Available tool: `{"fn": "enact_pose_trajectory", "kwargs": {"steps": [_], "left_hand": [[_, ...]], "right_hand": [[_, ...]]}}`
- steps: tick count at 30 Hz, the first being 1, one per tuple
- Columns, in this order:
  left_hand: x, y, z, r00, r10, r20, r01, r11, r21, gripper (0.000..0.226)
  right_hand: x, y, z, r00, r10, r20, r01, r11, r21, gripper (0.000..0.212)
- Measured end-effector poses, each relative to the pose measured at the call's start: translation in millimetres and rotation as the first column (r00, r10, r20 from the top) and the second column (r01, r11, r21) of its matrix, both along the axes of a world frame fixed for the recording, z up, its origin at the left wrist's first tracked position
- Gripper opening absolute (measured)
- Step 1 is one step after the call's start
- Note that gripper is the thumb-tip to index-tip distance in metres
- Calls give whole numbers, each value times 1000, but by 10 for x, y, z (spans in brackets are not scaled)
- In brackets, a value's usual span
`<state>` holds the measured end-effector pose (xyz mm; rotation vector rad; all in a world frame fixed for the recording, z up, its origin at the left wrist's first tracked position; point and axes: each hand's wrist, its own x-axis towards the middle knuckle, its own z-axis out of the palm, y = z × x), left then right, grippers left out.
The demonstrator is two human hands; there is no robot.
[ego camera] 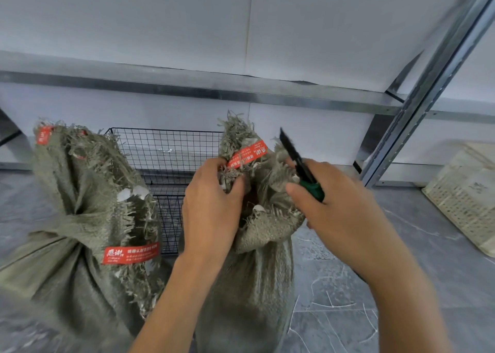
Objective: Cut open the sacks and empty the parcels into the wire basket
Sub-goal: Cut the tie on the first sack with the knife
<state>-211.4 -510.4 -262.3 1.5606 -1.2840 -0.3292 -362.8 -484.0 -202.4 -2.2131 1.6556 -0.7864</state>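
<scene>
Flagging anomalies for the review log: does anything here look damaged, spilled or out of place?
Nothing has spilled. The left sack is torn partway up, something white showing through the frayed weave. The right sack is just as ragged at its mouth, where the left hand grips it.

The left hand (pixel 211 205) and right hand (pixel 340 208) are bare. Both forearms (pixel 171 299) are uncovered as far as they show.

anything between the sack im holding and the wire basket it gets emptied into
Nothing visible does. The sack stands just right of the wire basket, whose top is open. The other sack sits at the basket's left, off that path. The left hand grips the sack's neck; the right hand holds the knife.
</scene>
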Motion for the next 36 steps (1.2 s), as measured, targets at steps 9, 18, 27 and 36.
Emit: {"fn": "enact_pose_trajectory", "kwargs": {"steps": [9, 18, 27, 36], "left_hand": [[39, -20, -7, 997, -4, -74, 3, 1000, -22, 29], [104, -45, -44, 998, -5, -62, 6, 1000, 10, 22], [127, -66, -53, 997, 14, -76, -11, 999, 32, 27], [94, -63, -38, 996, 32, -81, -32, 999, 1, 32]], "right_hand": [[165, -384, -625, 990, -112, 84, 108, 993, 53, 7], [272, -523, -1114, 984, -89, 154, 50, 968, 245, 16], [114, -422, -721, 990, 5, 138, -66, 898, 436, 18], [-27, -83, -46, 958, -72, 276, 52, 996, 77, 18]]}}
